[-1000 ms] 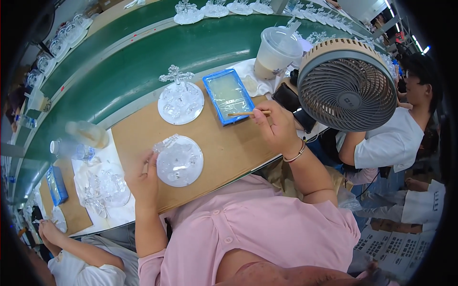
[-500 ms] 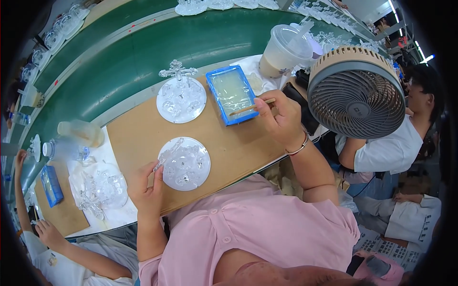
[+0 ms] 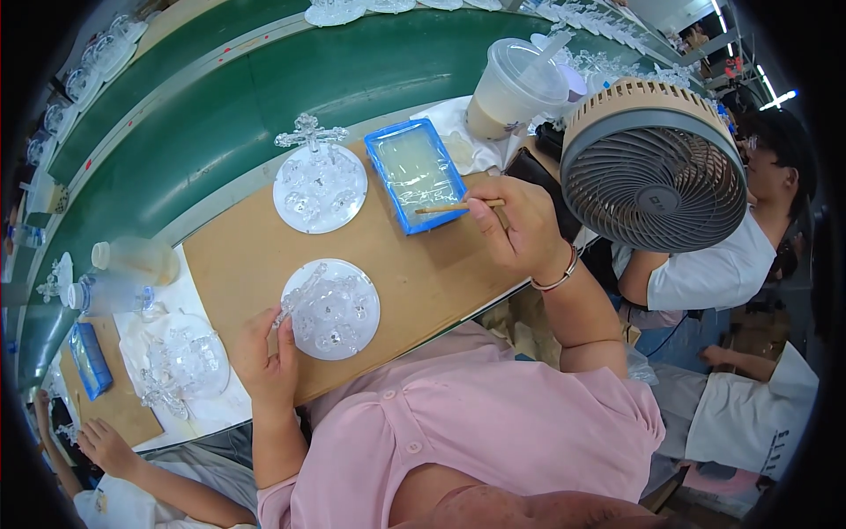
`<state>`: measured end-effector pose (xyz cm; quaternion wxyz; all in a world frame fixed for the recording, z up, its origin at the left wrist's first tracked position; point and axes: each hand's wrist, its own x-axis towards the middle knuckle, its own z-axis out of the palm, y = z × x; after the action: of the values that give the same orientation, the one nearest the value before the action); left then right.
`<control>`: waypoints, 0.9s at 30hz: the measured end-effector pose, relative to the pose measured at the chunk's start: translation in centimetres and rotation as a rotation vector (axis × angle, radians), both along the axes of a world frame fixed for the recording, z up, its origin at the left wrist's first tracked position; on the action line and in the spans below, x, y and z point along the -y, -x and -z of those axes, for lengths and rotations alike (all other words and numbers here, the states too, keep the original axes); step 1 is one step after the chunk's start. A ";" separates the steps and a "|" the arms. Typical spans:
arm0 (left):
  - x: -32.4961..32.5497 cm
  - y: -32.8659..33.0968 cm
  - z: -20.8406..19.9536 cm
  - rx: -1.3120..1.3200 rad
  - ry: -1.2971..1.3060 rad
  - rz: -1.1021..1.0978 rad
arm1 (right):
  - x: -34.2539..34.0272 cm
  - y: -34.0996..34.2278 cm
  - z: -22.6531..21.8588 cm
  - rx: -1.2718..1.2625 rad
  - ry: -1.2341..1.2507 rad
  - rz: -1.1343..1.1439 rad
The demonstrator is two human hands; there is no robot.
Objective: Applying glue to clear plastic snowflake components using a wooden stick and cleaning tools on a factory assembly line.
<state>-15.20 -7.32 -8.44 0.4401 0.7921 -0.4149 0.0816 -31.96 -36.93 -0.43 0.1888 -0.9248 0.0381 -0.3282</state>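
Observation:
My left hand (image 3: 266, 360) pinches a clear plastic cross-shaped piece (image 3: 301, 295) between thumb and fingertips. The piece leans over the left side of the nearer round white disc (image 3: 374, 309), on which several clear moulded parts sit. In my right hand (image 3: 524, 225) is a thin wooden stick (image 3: 441, 210), its tip over the near end of a blue-rimmed tray (image 3: 432, 224). Pale, glossy material under wrinkled film fills that tray; whether the tip touches it I cannot tell. Farther back, a second white disc (image 3: 330, 222) carries clear parts and an upright clear cross (image 3: 310, 132).
Brown cardboard (image 3: 414, 291) covers my work area, before a green conveyor belt (image 3: 264, 97). A fan (image 3: 656, 176) and a lidded drink cup (image 3: 507, 97) stand at the right. Bottles (image 3: 145, 263), another blue tray (image 3: 90, 361) and a co-worker's hand (image 3: 110, 448) are at the left.
The view has shifted slightly. My left fingers have brought the cross-shaped piece lower against the disc's parts. The stick in my right hand now lies more level over the tray.

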 end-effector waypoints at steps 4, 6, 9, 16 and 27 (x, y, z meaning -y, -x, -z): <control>0.1 0.0 0.1 0.029 0.008 -0.002 | 0.1 0.0 -0.2 -0.044 0.005 -0.023; 0.1 0.0 0.2 0.036 0.016 -0.004 | 0.1 0.0 -0.2 -0.059 0.004 -0.037; 0.0 -0.1 0.3 0.035 0.001 -0.002 | 0.1 0.1 -0.2 -0.084 -0.015 -0.042; 0.0 -0.1 0.2 0.074 0.002 -0.005 | 0.1 0.3 -0.5 -0.114 -0.089 0.024; 0.3 0.3 -0.9 0.004 -0.083 -0.066 | 0.3 0.5 0.5 0.019 -0.282 0.077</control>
<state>-15.52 -7.65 -7.57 0.4030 0.8229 -0.3923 0.0804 -32.47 -37.24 -0.97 0.3046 -0.8838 0.1173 -0.3353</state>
